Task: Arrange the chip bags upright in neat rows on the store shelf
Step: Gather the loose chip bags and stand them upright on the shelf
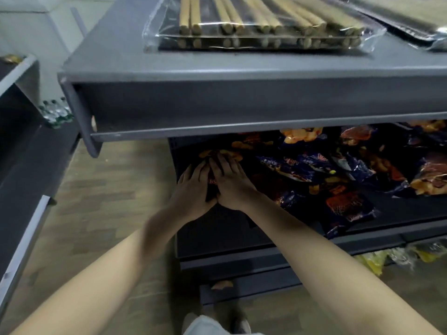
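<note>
at the dim left end of the middle shelf [266, 252], a left hand [193, 187] and a right hand [229, 182] lay side by side, fingers flat on a dark chip bag [217, 153], seemingly pressing it into place. to the right, loose chip bags [338, 170] lay jumbled. the next move likely called for standing one upright beside it.

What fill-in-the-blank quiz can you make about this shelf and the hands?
The left hand and right hand both press on one chip bag at the ____ end of its shelf.
The other chip bags lie jumbled to its ____.
The clear pack of sticks sits on the shelf ____ them.
The packs on the shelf beneath look ____.
Missing words: left; right; above; yellow.
</note>
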Demonstrator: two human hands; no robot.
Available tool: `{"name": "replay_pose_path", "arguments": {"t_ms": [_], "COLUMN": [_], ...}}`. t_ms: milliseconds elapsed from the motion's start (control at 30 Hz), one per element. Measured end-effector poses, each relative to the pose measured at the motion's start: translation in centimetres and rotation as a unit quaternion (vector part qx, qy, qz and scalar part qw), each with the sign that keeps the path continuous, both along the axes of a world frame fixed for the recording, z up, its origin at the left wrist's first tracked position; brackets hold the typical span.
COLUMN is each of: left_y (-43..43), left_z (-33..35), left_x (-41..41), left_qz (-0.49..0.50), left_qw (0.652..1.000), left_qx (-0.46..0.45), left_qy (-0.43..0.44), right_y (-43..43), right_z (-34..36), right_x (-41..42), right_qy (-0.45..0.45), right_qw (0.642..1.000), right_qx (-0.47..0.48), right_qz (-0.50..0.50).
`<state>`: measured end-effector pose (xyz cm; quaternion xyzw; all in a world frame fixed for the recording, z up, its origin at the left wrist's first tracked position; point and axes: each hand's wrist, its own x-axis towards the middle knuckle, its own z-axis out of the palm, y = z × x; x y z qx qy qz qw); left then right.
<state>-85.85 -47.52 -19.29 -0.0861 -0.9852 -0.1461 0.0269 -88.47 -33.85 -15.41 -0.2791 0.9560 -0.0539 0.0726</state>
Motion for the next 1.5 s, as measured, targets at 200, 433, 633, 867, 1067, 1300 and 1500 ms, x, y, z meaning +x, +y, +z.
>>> {"name": "replay_pose_path", "arguments": {"t_ms": [200, 433, 633, 867, 1067, 1300, 1500], "left_y": [0.6, 1.6, 4.4, 3.2, -0.7, -3.4, -2.7], "left_z": [-0.6, 0.4, 2.7, 4.1, 6.1, 14.2, 14.0], "left_x": [0.1, 1.5, 3.8, 1.1, 1.0, -0.1, -1.4], "left_qz": [0.037, 0.131, 0.259, 0.290, 0.278, 0.076, 0.061], "left_qw": [0.999, 0.990, 0.789, 0.662, 0.753, 0.941, 0.977], "left_qx": [-0.001, 0.047, 0.550, 0.691, 0.590, 0.217, 0.043], "left_qy": [0.018, -0.018, 0.089, -0.023, -0.092, -0.249, -0.200], "right_y": [0.0, 0.2, -1.0, -1.9, 1.9, 2.7, 1.1], "right_z": [-0.5, -0.6, 0.4, 1.5, 6.2, 8.9, 4.0], "right_x": [-0.3, -0.3, -0.6, 3.0, 1.6, -1.2, -1.0], "right_qy": [0.007, -0.008, -0.095, -0.121, -0.193, -0.189, -0.228], "right_qw": [1.000, 1.000, 0.975, 0.967, 0.930, 0.950, 0.911], "right_qx": [0.019, -0.013, -0.171, -0.223, -0.313, -0.247, -0.342], "right_qz": [0.007, 0.002, -0.106, 0.008, 0.008, 0.009, -0.028]}}
